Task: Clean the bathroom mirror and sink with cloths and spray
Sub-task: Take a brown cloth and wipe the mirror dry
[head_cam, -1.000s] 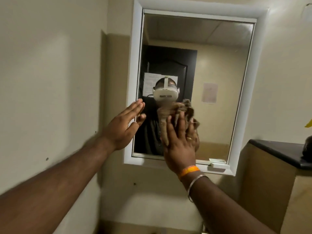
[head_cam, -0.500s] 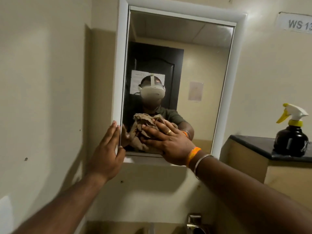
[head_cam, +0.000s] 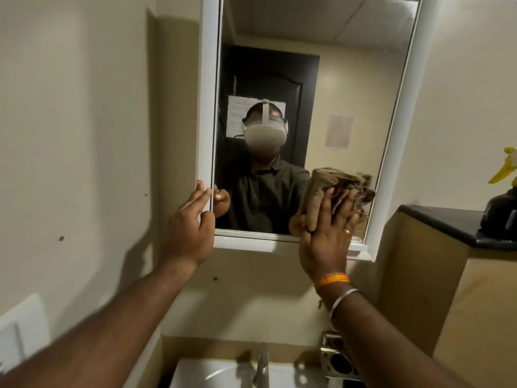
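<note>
A white-framed mirror (head_cam: 349,88) hangs on the beige wall. My right hand (head_cam: 326,236) presses a crumpled brown cloth (head_cam: 335,186) flat against the glass at the mirror's lower right, fingers spread over the cloth. My left hand (head_cam: 188,228) rests on the lower left of the frame, its fingers straight along the frame's edge and the thumb by the glass. A black spray bottle with a yellow and white trigger (head_cam: 500,197) stands on a dark-topped ledge at the right edge. The white sink (head_cam: 212,373) with its tap (head_cam: 261,365) shows at the bottom.
A dark-topped counter ledge (head_cam: 447,222) juts out right of the mirror. A metal fitting (head_cam: 337,357) is fixed to the wall beside the tap. A white panel (head_cam: 22,329) sits low on the left wall.
My right hand has carried the cloth from the mirror's lower left across to its lower right. My left hand stays on the frame's left side. The view has tipped down, showing the sink.
</note>
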